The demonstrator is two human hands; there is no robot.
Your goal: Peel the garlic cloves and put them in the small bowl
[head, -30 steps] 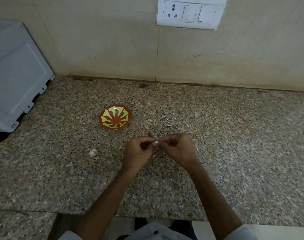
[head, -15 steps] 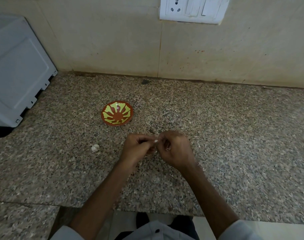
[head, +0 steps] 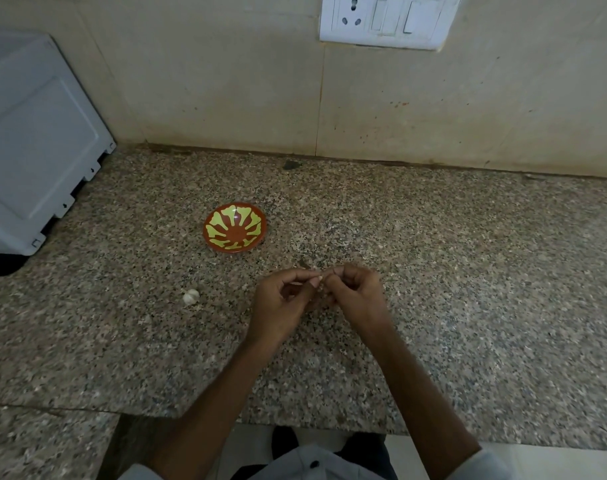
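While your L hand (head: 281, 303) and R hand (head: 357, 299) meet fingertip to fingertip above the granite counter (head: 468, 271), both pinch one garlic clove (head: 318, 278) btwn them. Orange-yellow small bowl (head: 235, 227) sits beyond, to the left. Another garlic piece (head: 191, 296) lies on counter, left of L hand.

Single head-worn wide-angle view, looking forward and steeply down onto a granite countertop (head: 468, 306); the wall (head: 225, 81) fills the upper frame, the countertop's near edge runs close along the bottom.
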